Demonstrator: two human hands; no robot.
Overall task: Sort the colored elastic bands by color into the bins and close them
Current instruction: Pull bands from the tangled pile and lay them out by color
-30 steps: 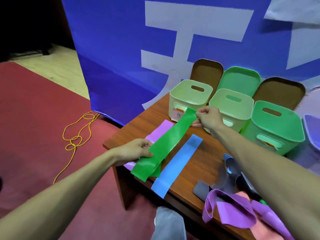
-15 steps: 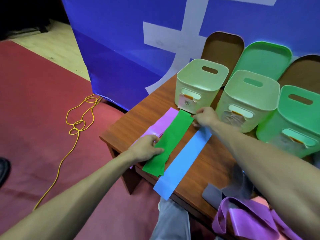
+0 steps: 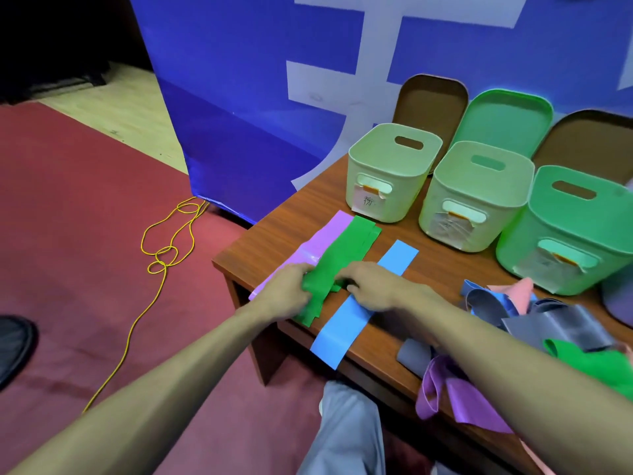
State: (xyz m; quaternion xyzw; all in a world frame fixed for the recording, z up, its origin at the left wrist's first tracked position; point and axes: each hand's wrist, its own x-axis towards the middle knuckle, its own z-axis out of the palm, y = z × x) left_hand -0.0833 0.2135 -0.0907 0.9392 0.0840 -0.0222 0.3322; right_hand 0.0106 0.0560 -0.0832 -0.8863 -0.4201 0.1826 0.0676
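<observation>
A green elastic band (image 3: 346, 250) lies flat on the wooden table (image 3: 435, 269), partly over a pink-purple band (image 3: 325, 234). A blue band (image 3: 363, 305) lies to its right, its near end hanging off the table edge. My left hand (image 3: 286, 293) grips the green band's near part from the left. My right hand (image 3: 373, 286) grips it from the right, its wrist resting over the blue band. Three open green bins stand behind: left (image 3: 390, 173), middle (image 3: 472, 197), right (image 3: 568, 231).
Lids lean on the blue backdrop behind the bins: brown (image 3: 431, 101), green (image 3: 503, 118), brown (image 3: 589, 142). A tangle of grey, purple, green and pink bands (image 3: 534, 337) fills the table's right side. A yellow cord (image 3: 164, 255) lies on the red floor at left.
My right hand left the green band's far end and came back to the near end beside my left hand. The green band now lies flat on the table.
</observation>
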